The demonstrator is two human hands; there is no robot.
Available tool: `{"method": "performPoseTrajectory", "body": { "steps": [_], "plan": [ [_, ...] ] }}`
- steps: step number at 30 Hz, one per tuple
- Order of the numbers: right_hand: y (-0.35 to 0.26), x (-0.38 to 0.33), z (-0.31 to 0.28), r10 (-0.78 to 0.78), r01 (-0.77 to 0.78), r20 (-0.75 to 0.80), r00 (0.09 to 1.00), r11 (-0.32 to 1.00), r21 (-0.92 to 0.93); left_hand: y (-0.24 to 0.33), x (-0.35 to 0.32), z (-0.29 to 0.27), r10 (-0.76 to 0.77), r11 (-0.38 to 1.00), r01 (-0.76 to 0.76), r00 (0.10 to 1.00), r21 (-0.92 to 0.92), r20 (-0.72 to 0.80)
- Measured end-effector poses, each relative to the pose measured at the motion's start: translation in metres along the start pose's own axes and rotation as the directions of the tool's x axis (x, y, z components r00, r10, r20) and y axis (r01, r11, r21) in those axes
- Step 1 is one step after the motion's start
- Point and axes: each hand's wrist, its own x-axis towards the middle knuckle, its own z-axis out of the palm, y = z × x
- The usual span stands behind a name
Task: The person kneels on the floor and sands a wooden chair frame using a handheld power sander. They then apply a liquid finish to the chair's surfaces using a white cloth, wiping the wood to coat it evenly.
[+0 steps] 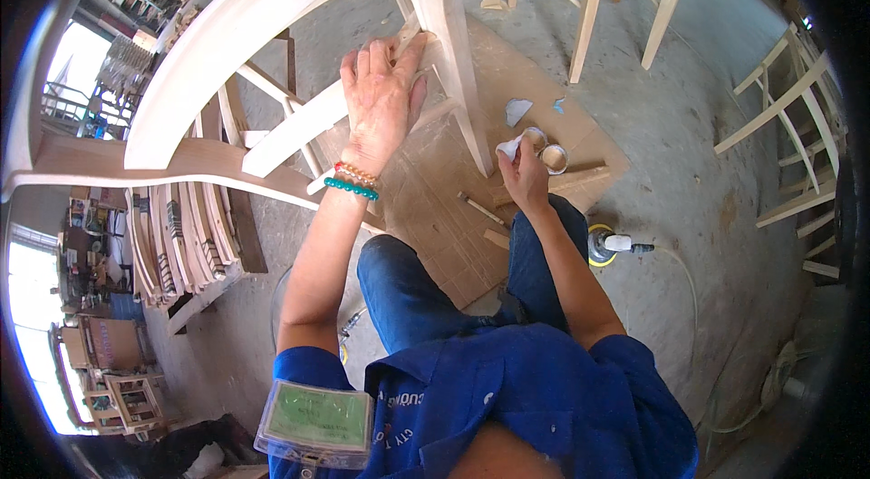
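So from the head camera, only view here: one unfinished chair frame (pixel 245 17) in pale bare wood takes up the upper left, right in front of the person. Its one broad curved rail sweeps from lower left to upper right, and the long axis of the near leg (pixel 453 35) runs roughly top to bottom, the tapered end pointing back toward the person and a bit right, over a flattened cardboard sheet (pixel 444 248). Left hand (pixel 385 89) is laid palm down where a rail meets that leg, fingers close together, thumb off to the side. Two beaded bracelets on that wrist, one teal (pixel 353 190), one orange and white (pixel 357 173). Right hand (pixel 527 175) is pinching one crumpled white wad (pixel 507 149) just beside two small round tins; can't tell if it's touching them. Also two scraps on the cardboard, one white (pixel 517 111), one blue (pixel 558 105), plus one short thin stick (pixel 480 207). Writing-wise, the blue shirt (pixel 562 388) has white lettering partly lost in the folds, and the one clear badge holder (pixel 317 420) has a green card, print too faint to read.
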Motion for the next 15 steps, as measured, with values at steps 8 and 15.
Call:
{"method": "performPoseTrajectory", "body": {
  "steps": [8, 15],
  "plan": [
    [0.023, 0.004, 0.001, 0.118, -0.118, 0.002, 0.993, 0.992, -0.047, -0.061, 0.006, -0.029, -0.212, 0.827, 0.316, 0.941, -0.464, 0.264],
    [0.021, 0.004, 0.004, 0.113, -0.112, 0.041, 0.993, 0.993, -0.03, -0.077, -0.02, -0.014, -0.369, 0.601, 0.555, 0.831, -0.574, 0.416]
  ]
}}
